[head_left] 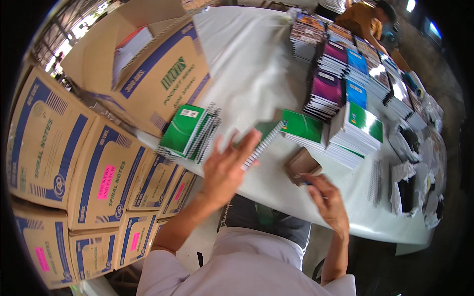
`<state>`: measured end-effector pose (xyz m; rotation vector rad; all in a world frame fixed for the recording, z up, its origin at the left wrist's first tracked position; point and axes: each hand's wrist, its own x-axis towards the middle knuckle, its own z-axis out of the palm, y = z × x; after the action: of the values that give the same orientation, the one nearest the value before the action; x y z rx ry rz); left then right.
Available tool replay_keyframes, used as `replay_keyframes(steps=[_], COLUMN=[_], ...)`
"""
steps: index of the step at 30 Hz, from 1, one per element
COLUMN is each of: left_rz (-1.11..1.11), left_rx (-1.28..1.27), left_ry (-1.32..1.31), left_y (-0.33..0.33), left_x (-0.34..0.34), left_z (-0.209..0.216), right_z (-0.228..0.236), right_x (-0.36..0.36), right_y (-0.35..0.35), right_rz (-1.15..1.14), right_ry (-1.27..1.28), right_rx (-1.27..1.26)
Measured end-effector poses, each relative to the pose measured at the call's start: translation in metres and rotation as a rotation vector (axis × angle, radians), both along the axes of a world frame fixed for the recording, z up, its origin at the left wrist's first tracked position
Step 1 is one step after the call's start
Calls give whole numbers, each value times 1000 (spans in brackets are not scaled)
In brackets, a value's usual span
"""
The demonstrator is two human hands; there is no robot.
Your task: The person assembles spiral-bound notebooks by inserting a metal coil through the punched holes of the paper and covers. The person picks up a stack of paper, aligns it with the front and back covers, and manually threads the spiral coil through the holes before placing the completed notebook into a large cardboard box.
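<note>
Across the middle, a long table (242,54) under a pale, wrinkled cover. Along the left side, stacked brown cartons (106,172) with blue bands, some with bright pink labels. Above these, near the table's left edge, a larger-looking open carton (165,79), flaps up, with papers partly visible inside. On the right half of the table, close rows of stacked notebooks: photo-covered ones (306,34) toward the far end, purple ones (327,89) and blue ones (356,93) side by side, then two stacks of green notebooks (365,123) nearer, white page edges showing. At the right rim, crumpled plastic wrapping (417,182). Beyond the far end, another person (363,22) in a mustard top, bending forward.

Near the table's front edge, the left hand (229,163), blurred, fingers partly spread, with forefinger and thumb side closed on a green spiral notebook (266,132). Notebook tilted, wire edge toward the right, between a small pile of green spiral notebooks (186,130) and the green stacks. Farther right, the right hand (327,197), fingers loosely curled, fingertips beside a small brown block (302,165); impossible to tell contact or grip through the blur. Farther right again, loose wire coils (377,182).
</note>
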<state>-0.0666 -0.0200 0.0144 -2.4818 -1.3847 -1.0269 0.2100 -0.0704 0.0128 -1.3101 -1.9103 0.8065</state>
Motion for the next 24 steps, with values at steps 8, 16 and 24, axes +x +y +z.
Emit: replay_keyframes(steps=[8, 16, 24], left_rz=[235, 216, -107], left_rx=[-627, -158, -287], left_ry=[154, 38, -136], left_y=[16, 10, 4], left_x=[-148, -113, -37], left_z=[22, 39, -36], right_z=[-77, -22, -29], right_x=[114, 3, -25], right_y=[-7, 87, 193], right_rz=[-470, -21, 399], right_ry=[-786, -489, -780], right_rx=[380, 469, 281])
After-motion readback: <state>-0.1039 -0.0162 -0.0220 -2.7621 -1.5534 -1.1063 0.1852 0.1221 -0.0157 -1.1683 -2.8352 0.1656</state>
